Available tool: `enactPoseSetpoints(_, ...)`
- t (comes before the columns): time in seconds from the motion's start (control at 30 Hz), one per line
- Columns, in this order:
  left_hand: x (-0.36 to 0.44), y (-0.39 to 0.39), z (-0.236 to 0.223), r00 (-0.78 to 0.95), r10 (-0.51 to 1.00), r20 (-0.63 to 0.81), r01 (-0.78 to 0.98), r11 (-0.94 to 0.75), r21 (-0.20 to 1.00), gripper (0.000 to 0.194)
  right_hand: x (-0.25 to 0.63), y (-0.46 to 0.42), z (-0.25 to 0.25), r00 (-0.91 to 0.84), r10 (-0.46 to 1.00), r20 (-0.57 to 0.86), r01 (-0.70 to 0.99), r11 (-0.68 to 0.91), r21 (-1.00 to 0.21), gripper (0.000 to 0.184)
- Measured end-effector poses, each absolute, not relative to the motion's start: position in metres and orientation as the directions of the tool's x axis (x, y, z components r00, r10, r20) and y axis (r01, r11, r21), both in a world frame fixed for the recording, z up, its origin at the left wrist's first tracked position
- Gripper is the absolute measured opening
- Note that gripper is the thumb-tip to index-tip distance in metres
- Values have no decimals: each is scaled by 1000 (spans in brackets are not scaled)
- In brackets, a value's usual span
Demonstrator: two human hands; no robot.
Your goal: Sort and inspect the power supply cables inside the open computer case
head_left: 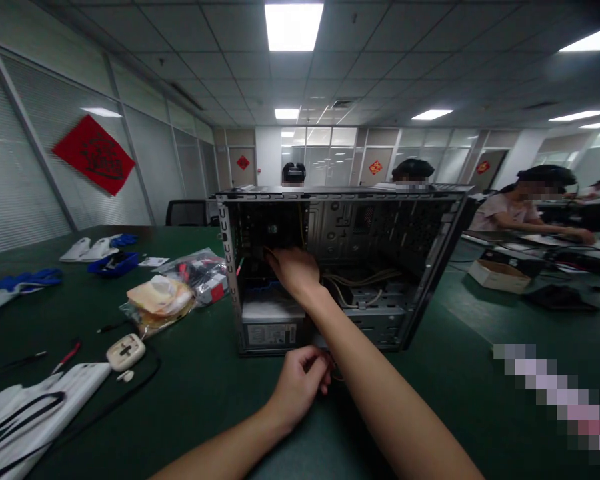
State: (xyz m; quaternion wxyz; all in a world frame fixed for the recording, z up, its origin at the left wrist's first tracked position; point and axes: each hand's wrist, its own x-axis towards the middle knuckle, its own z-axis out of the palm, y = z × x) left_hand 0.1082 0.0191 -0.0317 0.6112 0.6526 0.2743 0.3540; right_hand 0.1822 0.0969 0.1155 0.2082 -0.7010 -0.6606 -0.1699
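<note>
An open computer case (385, 320) stands upright on the green table, its inside facing me. My right hand (295, 270) reaches into its left half, above the power supply (270, 333). The fingertips are hidden in the dark, so what they touch cannot be made out. In front of the case's lower edge, my left hand (303, 377) is closed, with thin yellowish wires (337, 375) at its fingertips. Pale cables (363, 279) lie loosely inside the right half of the case.
To the left are plastic bags (163, 300) with items, a blue tray (113, 264), gloves (30, 280), a white earbud case (126, 351) and a white panel (50, 420) with black cables. A cardboard box (500, 275) stands at right. Several people sit beyond.
</note>
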Motion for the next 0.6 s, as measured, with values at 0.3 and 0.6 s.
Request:
enactPoseSetpoints(0.3, 110, 19, -33, 601, 783, 158, -80, -137, 987, 32, 177, 95, 114, 66, 850, 523, 998, -47, -50, 39)
enactPoseSetpoints(0.6, 111, 22, -42, 598, 781, 179, -128, -127, 984, 25, 171, 99, 110, 123, 841, 527, 992, -110, -58, 39)
